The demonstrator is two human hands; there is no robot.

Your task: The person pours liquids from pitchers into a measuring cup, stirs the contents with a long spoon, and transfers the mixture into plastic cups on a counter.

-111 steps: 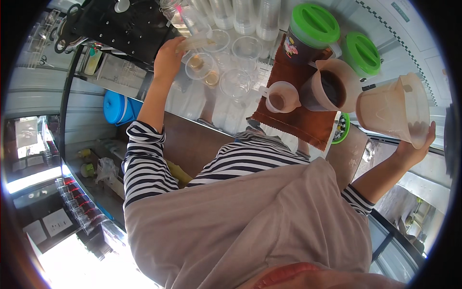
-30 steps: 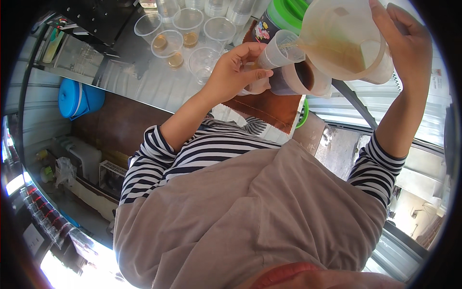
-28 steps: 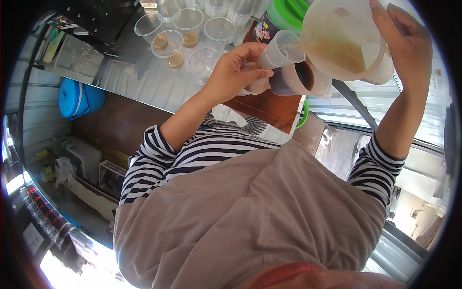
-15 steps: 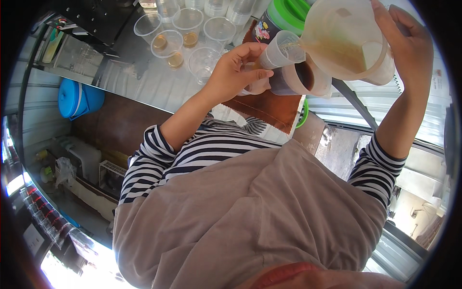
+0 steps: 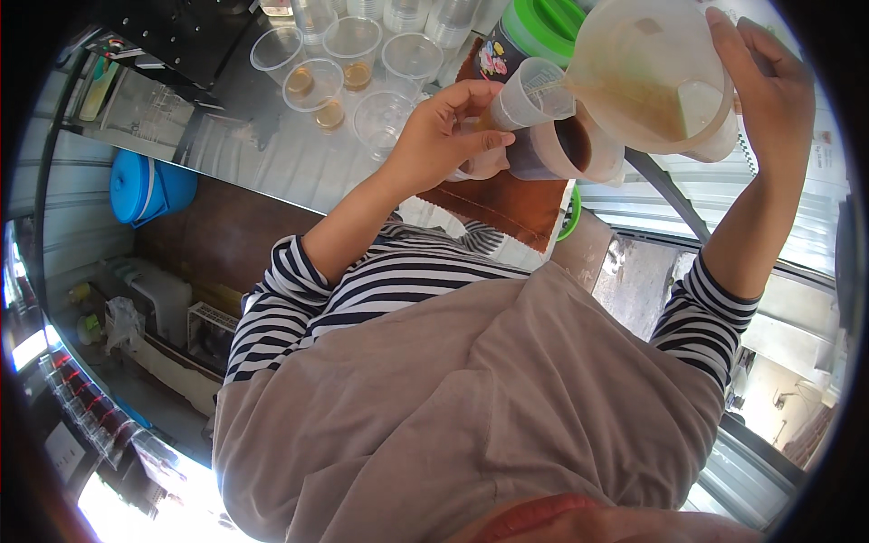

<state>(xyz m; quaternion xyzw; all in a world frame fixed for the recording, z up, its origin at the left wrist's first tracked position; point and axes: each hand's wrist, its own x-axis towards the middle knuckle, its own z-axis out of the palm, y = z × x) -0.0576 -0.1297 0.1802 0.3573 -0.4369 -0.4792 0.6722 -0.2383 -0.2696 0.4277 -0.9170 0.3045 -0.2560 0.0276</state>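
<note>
My left hand is closed round a small clear measuring cup, held tilted with amber liquid showing near its base. Gripping a large translucent pitcher at its far right side, my right hand keeps it tipped, its lip at the measuring cup's mouth. A thin amber stream runs from pitcher to cup. Just below them stands a translucent jug of dark brown liquid. Several clear plastic cups stand left of my left hand; one cup and another cup have a little amber liquid at the bottom.
Stacked clear cups line the back of the metal counter. A green-lidded container stands behind the measuring cup. Brown cloth hangs over the counter's front edge. On the left, a blue bucket sits below counter height.
The pitcher and my right hand have shifted very slightly, to the right and down. The amber liquid in the measuring cup looks a bit higher. My left hand holds its place.
</note>
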